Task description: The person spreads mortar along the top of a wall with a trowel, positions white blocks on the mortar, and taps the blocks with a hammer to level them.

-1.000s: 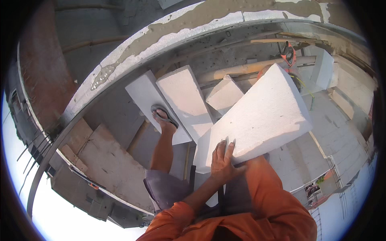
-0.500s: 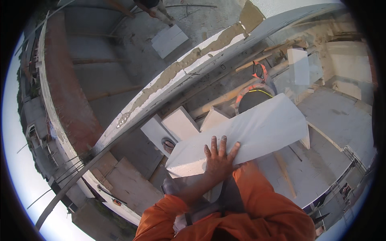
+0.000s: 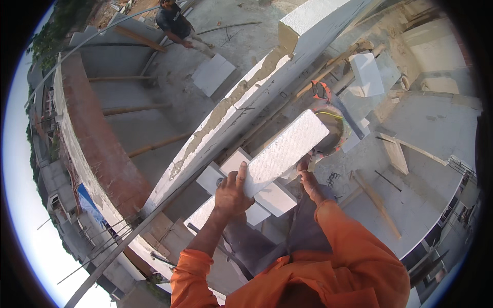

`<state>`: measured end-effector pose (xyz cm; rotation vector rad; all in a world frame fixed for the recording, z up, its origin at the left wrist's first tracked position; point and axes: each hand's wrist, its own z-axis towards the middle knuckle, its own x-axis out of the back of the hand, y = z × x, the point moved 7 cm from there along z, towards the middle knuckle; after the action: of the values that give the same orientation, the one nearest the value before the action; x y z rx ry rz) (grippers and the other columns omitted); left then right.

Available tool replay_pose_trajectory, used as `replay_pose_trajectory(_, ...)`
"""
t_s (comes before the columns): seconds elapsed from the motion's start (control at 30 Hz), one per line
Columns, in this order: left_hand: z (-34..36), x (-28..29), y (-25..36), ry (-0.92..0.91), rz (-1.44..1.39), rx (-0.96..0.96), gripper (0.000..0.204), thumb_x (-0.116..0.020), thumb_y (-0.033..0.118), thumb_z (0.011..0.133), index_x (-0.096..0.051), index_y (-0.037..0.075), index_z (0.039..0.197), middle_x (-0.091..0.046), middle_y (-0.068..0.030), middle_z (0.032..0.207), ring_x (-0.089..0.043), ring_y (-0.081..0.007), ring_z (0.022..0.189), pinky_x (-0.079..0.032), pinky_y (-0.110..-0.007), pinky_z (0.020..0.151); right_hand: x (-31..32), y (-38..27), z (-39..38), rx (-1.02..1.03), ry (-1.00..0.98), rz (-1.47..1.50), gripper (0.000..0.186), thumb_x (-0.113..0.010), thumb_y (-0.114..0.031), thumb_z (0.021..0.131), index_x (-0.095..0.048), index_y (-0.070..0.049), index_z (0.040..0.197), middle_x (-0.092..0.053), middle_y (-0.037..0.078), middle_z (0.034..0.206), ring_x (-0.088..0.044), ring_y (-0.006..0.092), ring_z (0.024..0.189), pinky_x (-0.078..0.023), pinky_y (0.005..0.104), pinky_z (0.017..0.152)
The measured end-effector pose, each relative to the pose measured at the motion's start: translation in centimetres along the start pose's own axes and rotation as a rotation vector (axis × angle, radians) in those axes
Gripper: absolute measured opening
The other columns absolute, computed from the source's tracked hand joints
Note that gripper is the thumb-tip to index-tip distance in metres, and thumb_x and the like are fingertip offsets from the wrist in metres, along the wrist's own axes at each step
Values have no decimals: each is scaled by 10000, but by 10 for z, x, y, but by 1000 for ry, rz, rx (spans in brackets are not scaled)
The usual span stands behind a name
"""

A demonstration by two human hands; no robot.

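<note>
I hold a large white building block [image 3: 285,151] up in front of me, tilted, its long side running from lower left to upper right. My left hand [image 3: 231,192] grips its near left end, fingers spread on the face. My right hand [image 3: 306,172] holds its lower right edge from below. Under the block lie other white blocks [image 3: 267,197] on the floor. Beyond it rises a half-built white block wall [image 3: 246,102] with mortar along its top.
A mortar tub [image 3: 331,131] and an orange-handled tool [image 3: 321,90] sit beyond the block. More loose blocks [image 3: 367,72] and wooden planks [image 3: 377,200] lie to the right. Another person [image 3: 177,23] stands beyond the wall near a white block [image 3: 213,74]. A brick parapet [image 3: 90,138] curves on the left.
The block has been lifted and turned from lying flat to more on edge. My left hand moved from its top face to its left end. My view tilted up toward the wall.
</note>
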<state>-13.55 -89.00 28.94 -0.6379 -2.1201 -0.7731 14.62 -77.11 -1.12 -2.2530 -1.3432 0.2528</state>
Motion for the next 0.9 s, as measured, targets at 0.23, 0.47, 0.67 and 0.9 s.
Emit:
replay_pose_trajectory(0.23,-16,61,-99,75,5,150,1166,-801,223,530,-119,119,1470,-491,-186,1160,-551,-400,1021,-509,-464,832,178,107,-121,146,247,-935,168,-488,-73,793,-633,-14,855,-619,223,865,-600,382,877,-475,458,774)
replay_pose_trajectory(0.47,0,103,-160,187,109,117,1128,-757,193,533,-133,63,1464,-517,-216,1137,-578,-384,991,-511,-450,822,134,172,-227,-415,301,-531,306,-515,-217,856,-643,8,1018,-621,266,1028,-578,409,1002,-443,420,879)
replay_pose_trajectory(0.67,41,121,-161,149,86,125,1139,-761,178,534,-123,69,1471,-514,-233,1173,-577,-375,1018,-509,-439,832,100,195,-226,-171,76,-845,289,-510,-239,863,-640,-26,1009,-624,232,1014,-596,387,951,-462,410,860)
replay_pose_trajectory(0.9,99,119,-135,182,129,22,1119,-753,190,539,-145,116,1476,-526,-195,1147,-589,-375,986,-509,-435,815,149,220,-222,-241,260,-588,248,-542,-221,845,-635,-37,983,-626,191,986,-622,339,890,-502,403,778)
